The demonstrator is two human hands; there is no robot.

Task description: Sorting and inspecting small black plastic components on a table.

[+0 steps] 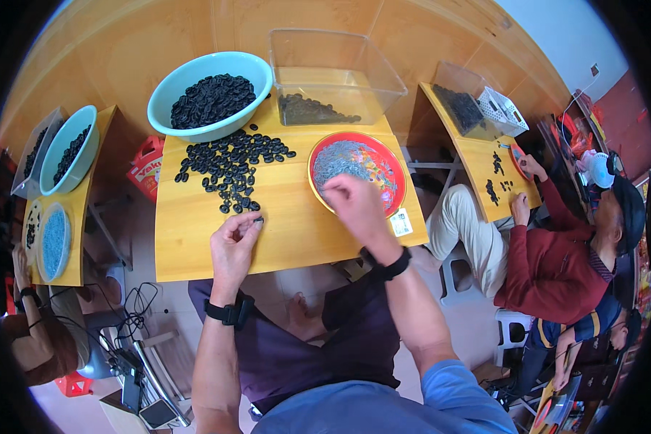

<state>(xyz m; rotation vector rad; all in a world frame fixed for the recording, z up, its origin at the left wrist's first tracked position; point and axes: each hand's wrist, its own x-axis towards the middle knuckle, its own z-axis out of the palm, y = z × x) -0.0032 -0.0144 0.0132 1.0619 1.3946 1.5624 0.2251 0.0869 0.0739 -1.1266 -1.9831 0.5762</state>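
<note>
My left hand point(233, 244) is at the near middle of the table, its thumb and forefinger pinching a small black oval piece point(258, 219). Just beyond it lie many similar black oval pieces point(228, 163), loosely spread. My right hand point(356, 206) is over the near edge of a round red tray point(399, 168) with a flower pattern, its fingertips pressed together. Whatever they may hold is too small to make out. Inside the tray is a heap of small thin silvery-grey bits point(340, 159).
Behind the loose pieces stand a light-green basin point(159, 112) of black pieces and a clear plastic box point(340, 79) with some more. At the right table point(492, 206) a person in a dark red top works; another person's hand point(20, 266) is at the left table. Cables point(134, 307) lie on the floor.
</note>
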